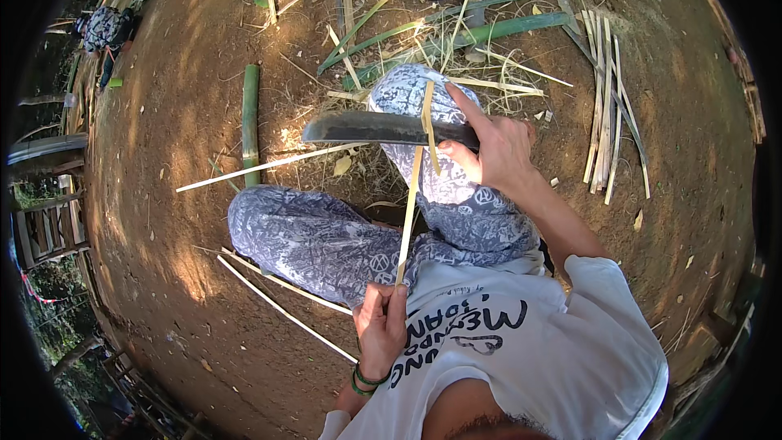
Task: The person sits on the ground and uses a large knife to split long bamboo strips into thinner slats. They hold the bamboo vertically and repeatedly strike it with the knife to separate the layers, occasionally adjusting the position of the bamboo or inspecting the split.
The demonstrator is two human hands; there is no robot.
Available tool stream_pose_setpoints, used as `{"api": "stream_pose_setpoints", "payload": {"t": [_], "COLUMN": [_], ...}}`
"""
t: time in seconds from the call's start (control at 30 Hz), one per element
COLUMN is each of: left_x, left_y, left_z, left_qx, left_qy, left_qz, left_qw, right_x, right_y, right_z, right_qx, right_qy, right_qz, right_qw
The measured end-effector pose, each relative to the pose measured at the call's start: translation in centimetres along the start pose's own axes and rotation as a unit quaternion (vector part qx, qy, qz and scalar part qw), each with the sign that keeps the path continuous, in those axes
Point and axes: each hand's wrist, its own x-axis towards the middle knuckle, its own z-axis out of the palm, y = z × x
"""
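Observation:
My left hand (381,334) is closed around the lower end of a thin pale bamboo strip (410,216), close to my shirt. From there the strip runs up to a dark, broad-bladed machete (358,127) lying across my raised right knee, its tip toward the left. My right hand (503,151) grips the machete at its right end, thumb below the blade and index finger stretched along the knee; the handle is hidden. Where strip and blade meet, a split sliver (428,110) stands above the blade, with a bent piece hanging below its edge.
Beyond my knees lie green bamboo lengths (521,28) among shavings. A short green bamboo piece (251,118) is on the ground at left. Several split strips (603,106) lie bunched at right. More loose strips (285,310) rest beside my left leg (309,236).

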Motion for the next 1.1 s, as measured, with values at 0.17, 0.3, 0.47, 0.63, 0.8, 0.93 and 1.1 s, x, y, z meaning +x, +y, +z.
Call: {"api": "stream_pose_setpoints", "payload": {"t": [0.17,0.3,0.47,0.63,0.8,0.93,1.1], "left_x": [-1.8,-2.9,-3.4,-4.6,-5.6,-2.4,0.6], "left_y": [-0.2,-0.5,-0.1,-1.6,-3.0,-2.2,-1.8], "left_z": [-0.6,-1.0,-1.5,-1.7,-1.9,-1.8,-1.6], "left_qx": [-0.002,0.008,0.017,0.015,-0.06,-0.12,-0.065], "left_qy": [0.005,0.002,0.006,0.006,0.02,0.005,0.003], "left_qz": [-0.007,0.007,0.048,0.042,-0.035,-0.051,0.024], "left_qw": [1.0,1.0,0.999,0.999,0.997,0.991,0.998], "right_x": [-0.8,-1.0,-0.9,1.8,5.5,5.2,3.8], "right_y": [0.7,0.8,1.1,4.7,17.3,9.7,1.2], "right_z": [1.2,0.7,-0.6,-3.0,-12.4,-11.8,-8.8], "right_qx": [0.016,0.008,0.006,0.0,0.088,0.291,0.432], "right_qy": [0.046,0.066,0.046,0.102,0.302,0.182,-0.008], "right_qz": [-0.027,-0.067,-0.083,0.081,0.273,0.209,0.195], "right_qw": [0.998,0.996,0.995,0.992,0.909,0.916,0.881]}}
